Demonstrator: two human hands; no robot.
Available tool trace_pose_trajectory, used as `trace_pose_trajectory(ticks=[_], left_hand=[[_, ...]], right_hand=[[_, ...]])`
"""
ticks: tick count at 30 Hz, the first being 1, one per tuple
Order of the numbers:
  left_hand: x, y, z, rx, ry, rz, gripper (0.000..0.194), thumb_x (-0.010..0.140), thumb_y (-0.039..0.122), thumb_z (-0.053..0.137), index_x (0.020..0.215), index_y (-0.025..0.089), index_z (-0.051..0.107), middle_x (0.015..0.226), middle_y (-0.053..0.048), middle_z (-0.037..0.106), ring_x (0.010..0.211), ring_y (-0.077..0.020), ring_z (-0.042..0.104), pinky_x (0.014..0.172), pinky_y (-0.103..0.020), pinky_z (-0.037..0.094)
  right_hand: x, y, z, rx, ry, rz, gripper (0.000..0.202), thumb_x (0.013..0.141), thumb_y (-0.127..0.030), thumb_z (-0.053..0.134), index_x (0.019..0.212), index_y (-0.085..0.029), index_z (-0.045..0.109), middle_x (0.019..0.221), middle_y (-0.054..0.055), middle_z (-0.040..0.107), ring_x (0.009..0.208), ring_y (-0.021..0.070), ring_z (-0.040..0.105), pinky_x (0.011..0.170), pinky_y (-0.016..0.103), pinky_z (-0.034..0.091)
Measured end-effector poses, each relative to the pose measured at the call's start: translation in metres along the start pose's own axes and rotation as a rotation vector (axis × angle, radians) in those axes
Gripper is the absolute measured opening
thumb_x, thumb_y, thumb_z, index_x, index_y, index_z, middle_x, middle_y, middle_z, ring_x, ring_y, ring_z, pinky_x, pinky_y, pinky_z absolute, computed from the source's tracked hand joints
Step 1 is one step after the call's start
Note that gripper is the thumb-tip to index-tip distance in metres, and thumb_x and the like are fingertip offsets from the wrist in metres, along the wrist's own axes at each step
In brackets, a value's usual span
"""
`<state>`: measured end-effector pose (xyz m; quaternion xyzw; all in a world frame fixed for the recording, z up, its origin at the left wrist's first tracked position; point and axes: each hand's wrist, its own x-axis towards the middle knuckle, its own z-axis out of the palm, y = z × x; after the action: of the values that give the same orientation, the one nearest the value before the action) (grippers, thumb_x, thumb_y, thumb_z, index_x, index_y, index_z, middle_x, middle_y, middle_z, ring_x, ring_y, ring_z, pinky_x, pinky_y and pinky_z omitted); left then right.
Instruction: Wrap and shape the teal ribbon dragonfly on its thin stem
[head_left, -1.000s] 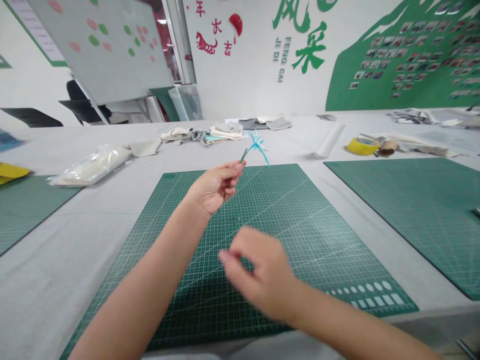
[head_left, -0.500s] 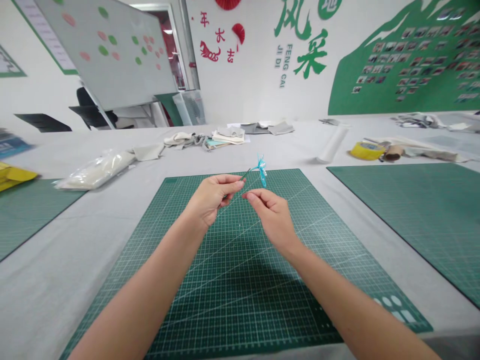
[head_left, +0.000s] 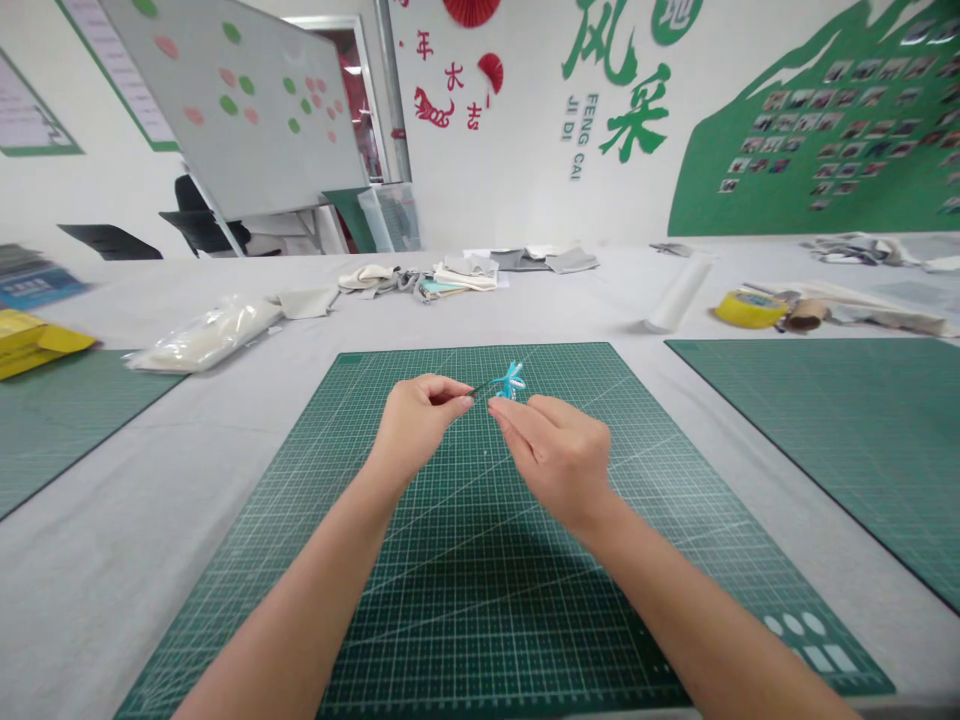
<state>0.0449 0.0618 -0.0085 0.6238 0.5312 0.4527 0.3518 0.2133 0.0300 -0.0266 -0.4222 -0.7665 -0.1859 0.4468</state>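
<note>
A small blue artificial flower (head_left: 511,380) with a thin green stem is held up over the green cutting mat (head_left: 480,560). My left hand (head_left: 424,415) is closed in a pinch on the stem, so the bloom points to the right. Just right of it, my right hand (head_left: 559,445) has its thumb and forefinger pressed together close below the bloom. Whatever lies between those right fingertips is too small to make out. Part of the bloom's lower side is hidden behind the right hand.
More cutting mats lie at the right (head_left: 840,430) and left. A clear plastic bag (head_left: 214,335), yellow packaging (head_left: 37,340) and folded cloths (head_left: 465,272) sit on the table. Toward the right are a white roll (head_left: 679,295) and yellow tape (head_left: 750,308).
The flower has dropped lower and tilted flatter, its bloom now nearer the right fingertips. My right hand has turned, its back now more upward. The view has shifted slightly.
</note>
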Motion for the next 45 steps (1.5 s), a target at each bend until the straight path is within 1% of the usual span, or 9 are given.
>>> trace_pose_trajectory(ticks=[3, 7, 16, 25, 32, 35, 39, 41, 45], left_hand=[[-0.002, 0.003, -0.002, 0.122, -0.066, 0.068, 0.008, 0.072, 0.023, 0.070, 0.077, 0.021, 0.076, 0.078, -0.004, 0.070, 0.073, -0.0178, 0.061, 0.068, -0.030, 0.043], [-0.002, 0.005, -0.005, 0.182, -0.126, 0.100, 0.009, 0.075, 0.024, 0.069, 0.079, 0.022, 0.077, 0.077, -0.004, 0.069, 0.072, -0.0173, 0.061, 0.068, -0.029, 0.043], [-0.006, 0.009, -0.009, 0.192, -0.185, 0.064, 0.009, 0.075, 0.023, 0.069, 0.078, 0.021, 0.077, 0.079, -0.004, 0.070, 0.075, -0.0178, 0.062, 0.070, -0.029, 0.043], [-0.014, 0.008, -0.008, 0.322, -0.194, 0.198, 0.009, 0.076, 0.020, 0.068, 0.070, 0.023, 0.074, 0.072, -0.002, 0.068, 0.068, -0.0166, 0.059, 0.064, -0.028, 0.040], [-0.015, 0.011, -0.012, 0.373, -0.266, 0.307, 0.014, 0.077, 0.015, 0.064, 0.071, 0.024, 0.074, 0.070, -0.001, 0.065, 0.068, -0.0160, 0.057, 0.062, -0.026, 0.038], [-0.016, 0.013, -0.014, 0.375, -0.320, 0.322, 0.014, 0.077, 0.014, 0.064, 0.071, 0.024, 0.074, 0.070, -0.001, 0.065, 0.067, -0.0158, 0.057, 0.063, -0.027, 0.038], [-0.017, 0.018, -0.016, 0.335, -0.381, 0.304, 0.013, 0.077, 0.016, 0.066, 0.071, 0.023, 0.074, 0.071, -0.001, 0.065, 0.067, -0.0149, 0.059, 0.064, -0.026, 0.040], [-0.018, 0.021, -0.017, 0.298, -0.404, 0.284, 0.012, 0.077, 0.016, 0.066, 0.072, 0.023, 0.074, 0.070, -0.001, 0.065, 0.066, -0.0142, 0.059, 0.064, -0.026, 0.041], [-0.020, 0.027, -0.018, 0.215, -0.453, 0.244, 0.011, 0.077, 0.018, 0.067, 0.072, 0.023, 0.075, 0.070, -0.001, 0.064, 0.065, -0.0133, 0.058, 0.063, -0.025, 0.041]], right_hand=[[0.002, 0.004, -0.002, 0.049, 0.040, 0.016, 0.021, 0.092, -0.020, 0.054, 0.089, -0.019, 0.074, 0.056, 0.000, 0.059, 0.054, 0.0120, 0.052, 0.053, 0.025, 0.037], [0.003, 0.009, -0.004, 0.152, 0.023, 0.101, 0.020, 0.092, -0.021, 0.054, 0.088, -0.020, 0.074, 0.059, 0.000, 0.062, 0.055, 0.0118, 0.053, 0.054, 0.025, 0.039], [0.006, 0.007, -0.008, 0.232, 0.003, 0.077, 0.020, 0.091, -0.020, 0.055, 0.085, -0.018, 0.073, 0.059, 0.001, 0.062, 0.055, 0.0118, 0.055, 0.055, 0.025, 0.039], [0.009, 0.013, -0.008, 0.258, -0.066, 0.136, 0.022, 0.093, -0.025, 0.053, 0.084, -0.022, 0.073, 0.063, 0.000, 0.066, 0.060, 0.0123, 0.059, 0.059, 0.026, 0.042], [0.012, 0.024, -0.006, 0.458, -0.171, 0.297, 0.015, 0.089, -0.025, 0.058, 0.085, -0.026, 0.072, 0.085, -0.002, 0.074, 0.079, 0.0152, 0.067, 0.072, 0.029, 0.048], [0.013, 0.028, -0.003, 0.552, -0.214, 0.375, 0.012, 0.087, -0.027, 0.062, 0.083, -0.026, 0.073, 0.078, -0.003, 0.072, 0.069, 0.0129, 0.063, 0.066, 0.028, 0.046], [0.014, 0.033, 0.001, 0.720, -0.271, 0.516, 0.011, 0.081, -0.031, 0.067, 0.077, -0.023, 0.073, 0.060, -0.004, 0.062, 0.053, 0.0091, 0.048, 0.054, 0.026, 0.038], [0.015, 0.036, 0.003, 0.821, -0.303, 0.589, 0.011, 0.078, -0.032, 0.069, 0.075, -0.021, 0.073, 0.057, -0.004, 0.059, 0.052, 0.0088, 0.044, 0.053, 0.025, 0.036], [0.015, 0.041, 0.008, 1.023, -0.333, 0.739, 0.012, 0.072, -0.033, 0.072, 0.074, -0.021, 0.072, 0.064, -0.002, 0.062, 0.058, 0.0097, 0.048, 0.054, 0.025, 0.038]])
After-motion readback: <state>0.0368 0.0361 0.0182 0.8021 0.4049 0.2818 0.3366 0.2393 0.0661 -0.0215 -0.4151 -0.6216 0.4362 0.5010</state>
